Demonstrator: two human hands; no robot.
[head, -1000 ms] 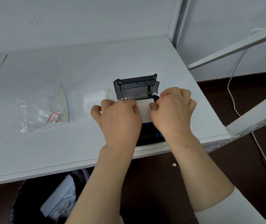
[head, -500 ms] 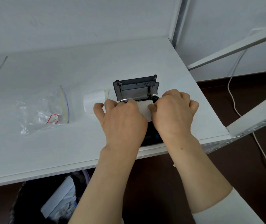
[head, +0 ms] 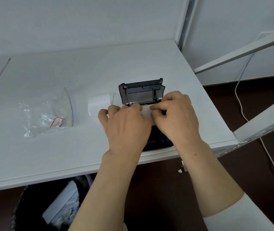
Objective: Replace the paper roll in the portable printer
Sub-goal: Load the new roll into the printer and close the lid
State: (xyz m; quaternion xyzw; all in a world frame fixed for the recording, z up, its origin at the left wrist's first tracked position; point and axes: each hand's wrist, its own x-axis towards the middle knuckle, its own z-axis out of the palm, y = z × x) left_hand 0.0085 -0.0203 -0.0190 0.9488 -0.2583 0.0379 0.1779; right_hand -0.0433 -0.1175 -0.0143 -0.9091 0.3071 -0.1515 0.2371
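Note:
A black portable printer [head: 159, 140] sits near the front right of the white table [head: 49, 155], its lid [head: 141, 90] standing open. A white paper roll [head: 147, 111] lies at the open compartment between my hands. My left hand [head: 126, 125] holds the roll's left side and my right hand [head: 176, 117] pinches its right side. Both hands hide most of the roll and the compartment. A second white paper roll [head: 98, 103] lies on the table just left of the printer.
A crumpled clear plastic bag [head: 44, 117] with a red-edged label lies at the left. White shelf rails [head: 258, 124] run at the right. A white cable [head: 239, 100] hangs beyond them. A dark bin [head: 53, 210] with paper stands under the table's front edge.
Both hands shifted slightly away from me, toward the open lid, pressing the roll closer to the compartment. The printer, spare roll and bag stayed put.

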